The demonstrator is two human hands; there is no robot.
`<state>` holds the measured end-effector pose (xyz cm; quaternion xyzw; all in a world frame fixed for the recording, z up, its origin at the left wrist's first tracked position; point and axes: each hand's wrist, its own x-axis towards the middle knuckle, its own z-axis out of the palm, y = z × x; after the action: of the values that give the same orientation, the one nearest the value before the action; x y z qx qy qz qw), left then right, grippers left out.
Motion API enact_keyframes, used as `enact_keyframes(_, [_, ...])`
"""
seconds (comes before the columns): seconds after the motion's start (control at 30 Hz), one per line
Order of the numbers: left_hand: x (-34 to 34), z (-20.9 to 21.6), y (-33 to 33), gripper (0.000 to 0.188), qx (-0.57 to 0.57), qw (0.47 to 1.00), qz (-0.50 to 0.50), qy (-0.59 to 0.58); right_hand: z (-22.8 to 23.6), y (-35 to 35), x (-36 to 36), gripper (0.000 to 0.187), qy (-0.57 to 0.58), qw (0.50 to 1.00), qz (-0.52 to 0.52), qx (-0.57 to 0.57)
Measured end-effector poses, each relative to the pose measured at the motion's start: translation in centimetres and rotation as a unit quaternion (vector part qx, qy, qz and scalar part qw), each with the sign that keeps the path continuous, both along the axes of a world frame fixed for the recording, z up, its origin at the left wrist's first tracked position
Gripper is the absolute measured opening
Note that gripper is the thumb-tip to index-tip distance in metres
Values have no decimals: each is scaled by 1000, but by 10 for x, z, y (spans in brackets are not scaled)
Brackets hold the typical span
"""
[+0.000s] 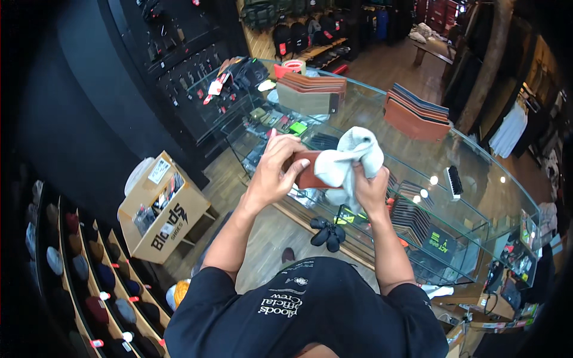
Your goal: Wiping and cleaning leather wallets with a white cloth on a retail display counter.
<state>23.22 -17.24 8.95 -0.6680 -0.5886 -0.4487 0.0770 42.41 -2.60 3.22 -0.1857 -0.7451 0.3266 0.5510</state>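
Note:
Above the near edge of the glass counter (367, 107), my left hand (273, 173) is closed on a reddish-brown leather wallet (308, 173), its thumb lying on the near face. A pale grey-white cloth (362, 153) is bunched up in my right hand (371, 190). The cloth lies against the wallet's right part and covers it. Behind my hands on the counter, one row of folded leather wallets (310, 98) stands in olive and brown. Another row of wallets (416, 114) sits farther right, in brown and dark blue.
A dark-bristled brush (454, 182) rests on the counter's right side. Tape rolls (293, 67) and black gear (249, 73) occupy the far left corner. Left of me are a cardboard bin (156, 209) and slanted cap shelves (98, 268). Black pods (328, 233) hang near the counter front.

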Motion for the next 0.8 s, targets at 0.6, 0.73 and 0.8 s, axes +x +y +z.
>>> enact_keyframes(0.6, [-113, -77, 143, 96, 63, 986, 132, -76, -16, 30, -39, 40, 11, 981, -156, -114])
enact_keyframes(0.73, [-102, -65, 150, 116, 37, 983, 148, -106, -13, 28, -42, 35, -9, 982, -177, -72])
enact_keyframes(0.8, [-101, -63, 156, 117, 13, 981, 181, -74, -10, 24, -42, 34, -28, 979, -191, -69])
